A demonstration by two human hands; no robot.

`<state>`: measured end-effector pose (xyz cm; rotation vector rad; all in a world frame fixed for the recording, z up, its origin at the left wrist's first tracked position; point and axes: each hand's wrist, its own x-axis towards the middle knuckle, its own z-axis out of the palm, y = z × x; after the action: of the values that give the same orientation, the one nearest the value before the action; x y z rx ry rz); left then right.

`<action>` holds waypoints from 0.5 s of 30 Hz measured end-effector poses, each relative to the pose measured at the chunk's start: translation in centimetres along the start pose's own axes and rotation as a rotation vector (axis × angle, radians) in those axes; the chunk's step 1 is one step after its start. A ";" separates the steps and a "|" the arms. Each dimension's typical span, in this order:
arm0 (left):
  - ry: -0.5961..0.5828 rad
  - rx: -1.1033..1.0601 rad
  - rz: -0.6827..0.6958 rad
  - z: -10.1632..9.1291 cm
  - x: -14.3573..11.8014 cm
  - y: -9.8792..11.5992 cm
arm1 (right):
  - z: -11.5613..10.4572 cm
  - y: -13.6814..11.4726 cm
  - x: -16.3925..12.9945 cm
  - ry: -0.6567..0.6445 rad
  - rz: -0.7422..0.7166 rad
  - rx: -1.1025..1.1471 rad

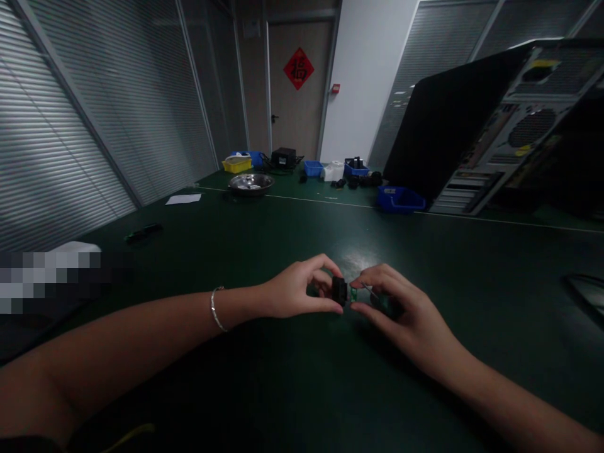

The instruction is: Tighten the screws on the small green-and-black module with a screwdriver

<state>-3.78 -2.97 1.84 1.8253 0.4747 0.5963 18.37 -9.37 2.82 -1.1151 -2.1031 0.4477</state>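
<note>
Right at the middle of the view, the left hand (302,290) pinches a small black blocky plastic part (338,290) between thumb and curled fingers, a thin silver bracelet (216,309) on its wrist. Touching it from the other side, the right hand (396,302) pinches a small green circuit piece (353,293) between thumb and forefinger, pressed against the black part. Both sit just above the dark green tabletop (302,390), well in from its edges, with bare mat open all around the hands.

Farther out on the left lie one flat black object (143,233) and one white sheet of paper (183,199). Beyond a pale seam line stand one round metal bowl (251,184), one yellow plastic bin (236,165) and three blue plastic bins: one low in front (400,199), and two at the back (312,168) (356,170). An open computer tower case (500,132) leans at the right, and a dark flat item (587,290) lies at the right edge.
</note>
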 end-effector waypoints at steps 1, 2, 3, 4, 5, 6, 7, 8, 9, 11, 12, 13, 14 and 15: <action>-0.001 -0.012 -0.001 0.1 0.0 0.0 | 0.1 -0.2 0.0 0.003 -0.001 0.002; -0.001 -0.011 0.002 0.1 -0.1 0.0 | 0.1 -0.4 0.0 0.004 -0.003 0.005; -0.001 0.001 0.006 0.2 -0.1 0.0 | 0.1 -0.6 0.1 0.004 -0.005 0.009; -0.002 0.020 0.012 0.2 -0.1 0.0 | 0.2 -0.7 0.1 0.000 -0.009 0.013; -0.005 0.043 0.017 0.3 -0.2 0.0 | 0.2 -0.8 0.2 -0.005 -0.012 0.018; -0.008 0.070 0.022 0.3 -0.2 0.0 | 0.2 -0.9 0.2 -0.012 -0.014 0.023; -0.011 0.098 0.028 0.4 -0.3 0.1 | 0.3 -1.0 0.2 -0.020 -0.016 0.028; -0.014 0.125 0.032 0.4 -0.3 0.1 | 0.3 -1.1 0.2 -0.028 -0.017 0.031; -0.016 0.149 0.036 0.4 -0.3 0.2 | 0.3 -1.1 0.2 -0.033 -0.016 0.033; -0.016 0.191 0.042 0.5 -0.3 0.3 | 0.3 -1.2 0.2 -0.032 -0.014 0.033; -0.018 0.208 0.044 0.5 -0.3 0.4 | 0.3 -1.2 0.1 -0.033 -0.012 0.033; -0.022 0.222 0.047 0.6 -0.3 0.5 | 0.4 -1.2 0.1 -0.031 -0.012 0.035; -0.024 0.232 0.051 0.6 -0.3 0.5 | 0.4 -1.2 0.1 -0.029 -0.013 0.038; -0.023 0.242 0.054 0.6 -0.3 0.6 | 0.5 -1.2 0.0 -0.028 -0.015 0.043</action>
<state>-3.65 -3.78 2.17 2.0781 0.5000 0.5732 17.33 -10.01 3.23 -1.0731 -2.1144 0.5016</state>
